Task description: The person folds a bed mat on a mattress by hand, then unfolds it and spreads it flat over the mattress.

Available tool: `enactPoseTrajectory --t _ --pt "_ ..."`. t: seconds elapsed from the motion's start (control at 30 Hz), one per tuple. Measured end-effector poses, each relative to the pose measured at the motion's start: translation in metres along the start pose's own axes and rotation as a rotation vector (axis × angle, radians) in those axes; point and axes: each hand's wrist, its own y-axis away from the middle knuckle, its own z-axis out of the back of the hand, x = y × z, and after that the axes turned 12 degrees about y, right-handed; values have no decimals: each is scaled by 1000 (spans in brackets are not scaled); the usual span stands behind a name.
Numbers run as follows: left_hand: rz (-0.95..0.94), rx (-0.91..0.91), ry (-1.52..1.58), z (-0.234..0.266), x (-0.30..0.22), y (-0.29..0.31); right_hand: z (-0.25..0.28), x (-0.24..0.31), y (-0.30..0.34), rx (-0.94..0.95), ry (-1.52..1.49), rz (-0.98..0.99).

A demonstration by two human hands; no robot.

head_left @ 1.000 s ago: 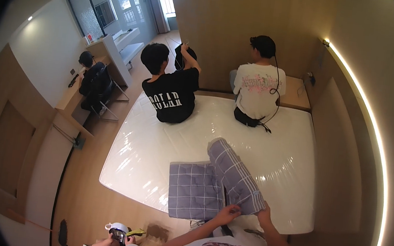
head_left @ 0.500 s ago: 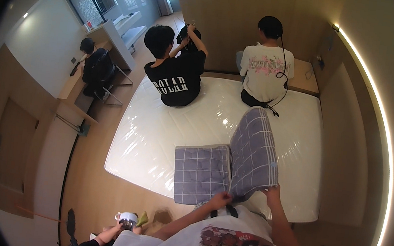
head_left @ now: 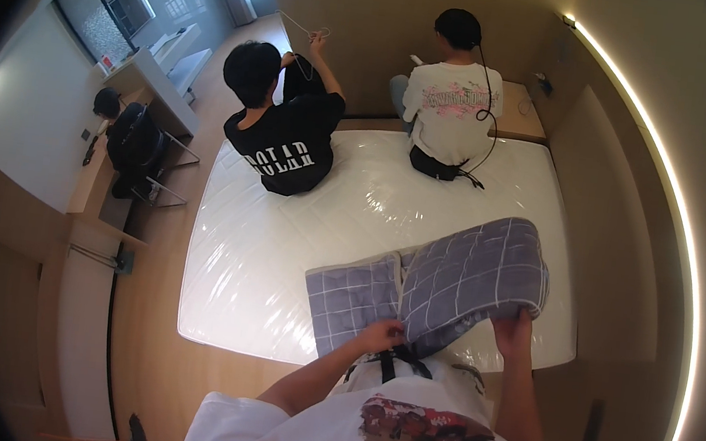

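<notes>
On the near side of the mattress [head_left: 249, 278], to the right of its middle, lies a grey checked pad [head_left: 471, 275], bent by a crease [head_left: 401, 293] into two parts. Its long axis goes from left to right, and the right end points a little to the far side. The left part lies flat, while the right part is raised and curved. Both hands are at its near edge. The right hand [head_left: 513, 331] is below the right end, its fingers [head_left: 525, 319] closed on the edge and partly hidden. The left hand [head_left: 380, 336] is near the crease, with fingers curled and touching the pad; whether they grip it, I cannot tell. At the far edge sit a black-shirted person [head_left: 292, 138] and, farther right, a white-shirted person [head_left: 452, 114].
</notes>
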Motion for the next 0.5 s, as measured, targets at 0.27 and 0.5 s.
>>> enactPoseTrajectory --t 0.27,0.5 --pt "-532 -478 -143 -41 1 -21 -83 28 2 -36 -95 -71" --pt "-186 -741 -23 34 -54 -54 -37 49 3 -44 169 -82"
